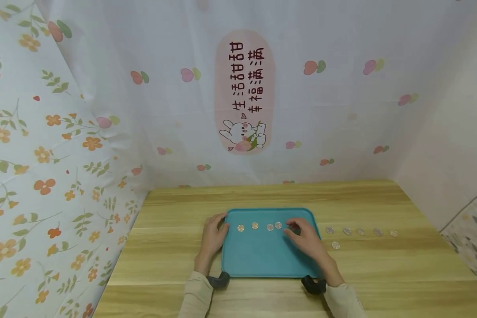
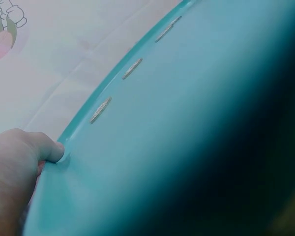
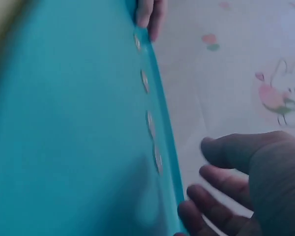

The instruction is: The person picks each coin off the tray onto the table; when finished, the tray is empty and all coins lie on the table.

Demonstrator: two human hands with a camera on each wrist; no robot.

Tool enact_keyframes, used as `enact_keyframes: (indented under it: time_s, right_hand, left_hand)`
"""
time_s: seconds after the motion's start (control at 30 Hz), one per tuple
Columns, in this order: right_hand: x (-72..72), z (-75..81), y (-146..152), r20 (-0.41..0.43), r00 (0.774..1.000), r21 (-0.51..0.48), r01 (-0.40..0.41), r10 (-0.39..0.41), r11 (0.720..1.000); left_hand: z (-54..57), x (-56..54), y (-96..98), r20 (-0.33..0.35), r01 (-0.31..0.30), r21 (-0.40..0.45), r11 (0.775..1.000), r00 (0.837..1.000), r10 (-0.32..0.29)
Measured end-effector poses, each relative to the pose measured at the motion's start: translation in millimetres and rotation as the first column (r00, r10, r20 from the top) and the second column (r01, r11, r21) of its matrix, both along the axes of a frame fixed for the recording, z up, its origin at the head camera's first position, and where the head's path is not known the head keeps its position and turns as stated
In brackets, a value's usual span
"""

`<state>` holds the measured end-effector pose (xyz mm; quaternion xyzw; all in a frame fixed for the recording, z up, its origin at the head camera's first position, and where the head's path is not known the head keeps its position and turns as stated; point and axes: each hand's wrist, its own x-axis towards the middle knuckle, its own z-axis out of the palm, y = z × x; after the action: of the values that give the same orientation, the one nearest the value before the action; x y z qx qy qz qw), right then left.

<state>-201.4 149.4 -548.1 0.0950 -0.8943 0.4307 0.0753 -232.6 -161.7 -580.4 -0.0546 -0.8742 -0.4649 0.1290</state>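
Four coins (image 3: 144, 81) lie in line on a blue tray (image 3: 78, 108).

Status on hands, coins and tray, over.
Left hand gripping tray at left edge. Right hand over tray, holding nothing visible. Four coins on tray, six more on table. No obstruction visible.

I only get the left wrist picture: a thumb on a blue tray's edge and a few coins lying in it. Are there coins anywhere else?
Observer: Yes, six more coins lie on the table, to the right of the tray.
Visitor: Neat! And where's the other hand?
Observer: The right hand is over the right part of the tray.
Visitor: Is it holding anything?
Observer: Nothing that I can see: in the right wrist view its thumb and fingers are apart, with no coin visible between them.
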Motion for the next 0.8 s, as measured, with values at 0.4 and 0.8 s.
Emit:
enact_keyframes:
  time_s: [0.4, 0.8]
  right_hand:
    - [-16.0, -16.6, -35, -0.097, 0.992, 0.188, 0.099, -0.082, 0.977]
    - [-16.3, -18.6, -28, 0.012, 0.999, 0.063, 0.037, -0.037, 0.997]
  left_hand:
    - [0.1, 0.0, -0.7, 0.021, -0.015, -0.009, 1.000, 1.000, 0.015]
    - [0.0, -0.5, -0.2, 0.038, -0.016, -0.013, 1.000, 0.999, 0.016]
